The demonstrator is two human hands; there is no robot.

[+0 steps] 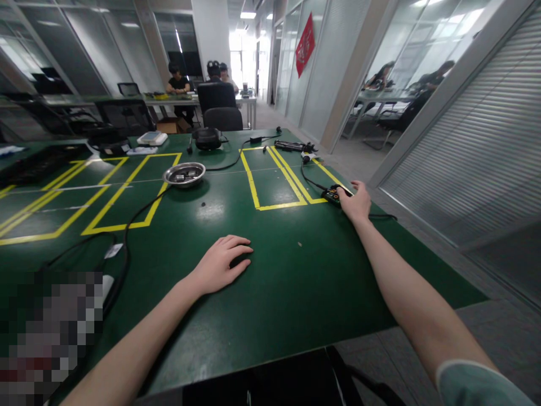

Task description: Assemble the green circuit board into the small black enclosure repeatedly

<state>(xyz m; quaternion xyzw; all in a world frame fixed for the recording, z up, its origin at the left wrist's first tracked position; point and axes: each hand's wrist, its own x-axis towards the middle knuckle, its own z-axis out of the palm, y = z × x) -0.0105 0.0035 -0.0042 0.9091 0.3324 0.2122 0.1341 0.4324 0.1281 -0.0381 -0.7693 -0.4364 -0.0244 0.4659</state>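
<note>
My left hand [223, 264] rests on the green tabletop [270, 304], its fingers stretched out and slightly apart, holding nothing. Farther off, at the right edge of the table, my right hand [355, 202] grips a small black device [332, 195] with round orange-ringed parts on its face; the thumb lies on it, and its exact kind does not show. One black cable [313, 181] runs from the device toward the back, and another sticks out behind my wrist. A shiny metal bowl [185, 176] holding several small metal parts stands beyond my left hand.
Yellow tape [281, 206] marks rectangles on the table. A black folded tripod-like item [295, 146], a black case [207, 138] and a white device [152, 138] lie toward the back. A black cable [128, 237] crosses at left. Other people [178, 82] sit at farther tables.
</note>
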